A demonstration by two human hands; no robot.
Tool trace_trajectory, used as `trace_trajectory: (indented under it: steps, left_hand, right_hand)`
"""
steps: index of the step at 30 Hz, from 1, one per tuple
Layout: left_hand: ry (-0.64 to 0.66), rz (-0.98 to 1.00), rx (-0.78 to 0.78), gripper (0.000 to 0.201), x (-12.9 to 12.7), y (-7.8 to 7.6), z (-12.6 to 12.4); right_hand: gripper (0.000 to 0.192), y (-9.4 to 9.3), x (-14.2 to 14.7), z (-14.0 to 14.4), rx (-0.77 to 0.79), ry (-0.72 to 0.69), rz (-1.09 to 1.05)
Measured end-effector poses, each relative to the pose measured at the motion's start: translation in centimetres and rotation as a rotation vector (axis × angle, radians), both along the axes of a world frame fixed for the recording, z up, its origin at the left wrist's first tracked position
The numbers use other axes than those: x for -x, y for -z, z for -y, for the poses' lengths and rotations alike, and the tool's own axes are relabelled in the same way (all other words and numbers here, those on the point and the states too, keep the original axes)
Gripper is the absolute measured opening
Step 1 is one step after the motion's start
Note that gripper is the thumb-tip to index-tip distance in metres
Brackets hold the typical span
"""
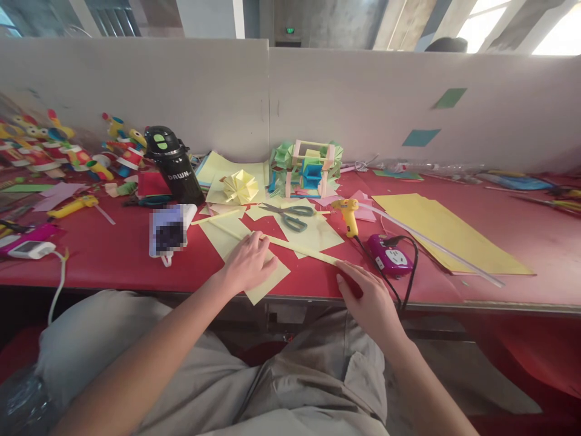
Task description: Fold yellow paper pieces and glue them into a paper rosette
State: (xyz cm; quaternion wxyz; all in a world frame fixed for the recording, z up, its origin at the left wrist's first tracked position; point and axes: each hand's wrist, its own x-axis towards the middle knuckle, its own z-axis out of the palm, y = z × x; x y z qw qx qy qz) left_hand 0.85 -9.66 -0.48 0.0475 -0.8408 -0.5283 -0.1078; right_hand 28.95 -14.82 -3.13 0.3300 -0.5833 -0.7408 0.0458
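Observation:
A long, narrow folded strip of pale yellow paper (302, 247) lies slantwise across the red table. My left hand (249, 263) presses its closed fingers down on the middle of the strip. At the strip's right end, my right hand (370, 300) has its fingertips on the paper, the thumb a little apart below. Under the left hand lies a flat sheet of yellow paper (267, 280). Beyond the strip, green-handled scissors (295, 217) rest with spread handles on more yellow paper (324, 235). A yellow hot glue gun (348, 215) stands to their right.
A purple power socket (390, 255) with a black cable sits right of my right hand. Yellow sheets (445, 233) and a clear glue stick (449, 251) lie farther right. Behind stand a paper lantern frame (313, 172), a folded yellow rosette (240, 186) and a black bottle (175, 166).

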Motion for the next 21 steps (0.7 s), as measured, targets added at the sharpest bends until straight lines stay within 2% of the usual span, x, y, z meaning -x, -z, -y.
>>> trace_trajectory:
  steps: [7,21]
  left_hand:
    - [0.016,-0.015,-0.079,0.038,0.3,0.34,0.02]
    - [0.026,-0.009,-0.034,0.038,0.68,0.18,-0.33]
  right_hand:
    - [0.038,-0.11,-0.07,0.24,0.007,0.007,0.066]
    - [0.038,-0.83,0.51,0.38,0.028,0.055,0.125]
